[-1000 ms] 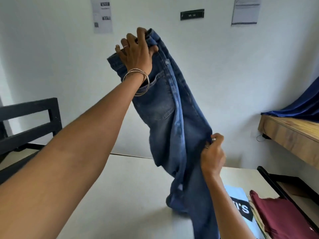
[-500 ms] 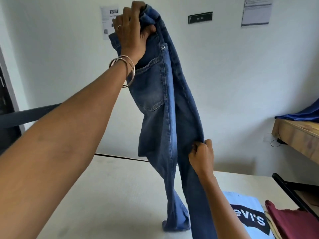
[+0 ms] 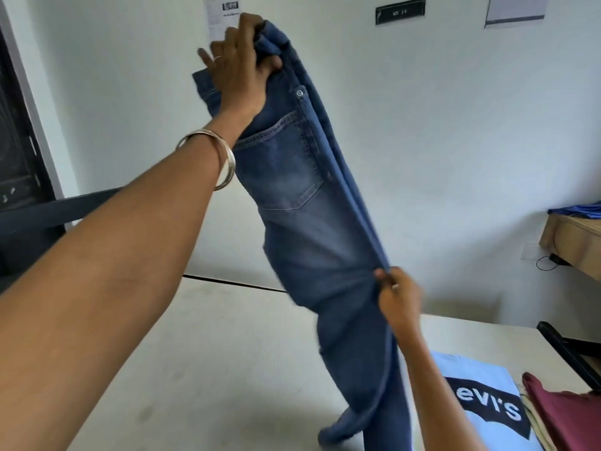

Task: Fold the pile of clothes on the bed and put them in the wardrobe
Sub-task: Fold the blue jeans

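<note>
Denim, mid-blue and faded at the seat, hung as jeans folded lengthwise, long axis near upright, waistband up, hems brushing the bed. The left grip clutched the waistband; the right grip pinched the seam edge. A light-blue T-shirt lay near the bed's right edge.

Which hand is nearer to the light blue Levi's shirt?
Right. The right hand pinches the jeans above the shirt; the left hand grips the waistband, far higher.
</note>
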`<state>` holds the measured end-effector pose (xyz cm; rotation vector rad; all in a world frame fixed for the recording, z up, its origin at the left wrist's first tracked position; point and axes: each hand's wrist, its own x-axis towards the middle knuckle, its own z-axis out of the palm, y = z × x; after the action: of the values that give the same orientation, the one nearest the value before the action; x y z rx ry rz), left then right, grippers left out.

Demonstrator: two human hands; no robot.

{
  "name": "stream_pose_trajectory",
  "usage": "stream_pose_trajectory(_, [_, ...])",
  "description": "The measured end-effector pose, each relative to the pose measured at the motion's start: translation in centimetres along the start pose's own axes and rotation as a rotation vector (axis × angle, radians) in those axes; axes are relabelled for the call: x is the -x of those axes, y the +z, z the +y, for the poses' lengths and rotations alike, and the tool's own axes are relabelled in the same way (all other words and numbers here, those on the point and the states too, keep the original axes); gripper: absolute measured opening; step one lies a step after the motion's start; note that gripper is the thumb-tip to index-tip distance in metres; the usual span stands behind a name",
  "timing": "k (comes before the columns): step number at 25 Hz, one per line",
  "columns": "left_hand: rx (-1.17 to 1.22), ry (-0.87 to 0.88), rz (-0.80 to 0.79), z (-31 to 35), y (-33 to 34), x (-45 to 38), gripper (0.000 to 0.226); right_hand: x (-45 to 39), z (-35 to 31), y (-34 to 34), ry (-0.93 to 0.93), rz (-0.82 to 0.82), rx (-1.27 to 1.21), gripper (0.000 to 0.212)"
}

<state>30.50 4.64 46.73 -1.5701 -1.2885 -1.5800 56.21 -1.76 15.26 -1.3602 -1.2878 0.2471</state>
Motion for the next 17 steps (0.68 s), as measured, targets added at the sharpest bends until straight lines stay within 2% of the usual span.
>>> stream_pose_trajectory(1, [0.014, -0.044, 0.016, -0.9, -0.3, 0.1, 0.038, -1.1, 0.0, -1.6, 0.007, 0.126, 0.016, 0.024])
stream_pose_trajectory(2, [0.030, -0.084, 0.026, -1.7, -0.5, 0.3, 0.039, -1.9, -0.2, -3.1, -0.018, 0.110, 0.042, 0.027])
stream_pose_trajectory(3, [0.049, -0.116, 0.019, -2.4, -0.6, 0.6, 0.039, -2.4, -0.2, -4.3, -0.056, -0.037, 0.049, 0.029])
stream_pose_trajectory(5, [0.065, -0.168, -0.048, -3.8, -0.4, 1.8, 0.039, -1.9, 0.1, -5.8, -0.005, -0.461, -0.069, 0.019])
stream_pose_trajectory(6, [0.057, -0.191, -0.094, -4.6, -0.3, 2.5, 0.038, -1.5, 0.6, -6.4, 0.055, -0.591, -0.154, 0.010])
stream_pose_trajectory(7, [0.047, -0.232, -0.144, -5.6, 0.0, 3.5, 0.037, -1.1, 1.1, -6.8, 0.104, -0.618, -0.223, 0.011])
stream_pose_trajectory(10, [0.044, -0.460, -0.290, -10.2, 1.7, 7.7, 0.031, -0.3, 2.5, -6.2, 0.165, -0.458, -0.284, 0.013])
stream_pose_trajectory(13, [0.275, -0.689, -0.370, -16.1, 3.9, 13.0, 0.025, -0.3, 4.0, -3.6, 0.112, -0.316, -0.023, 0.045])
stream_pose_trajectory(14, [0.342, -0.743, -0.380, -17.6, 4.5, 14.6, 0.026, -0.2, 4.6, -2.8, 0.071, -0.250, 0.095, 0.050])
stream_pose_trajectory(17, [0.591, -0.906, -0.320, -20.9, 5.0, 19.7, 0.026, 1.8, 5.8, 0.0, -0.101, -0.106, 0.357, 0.026])
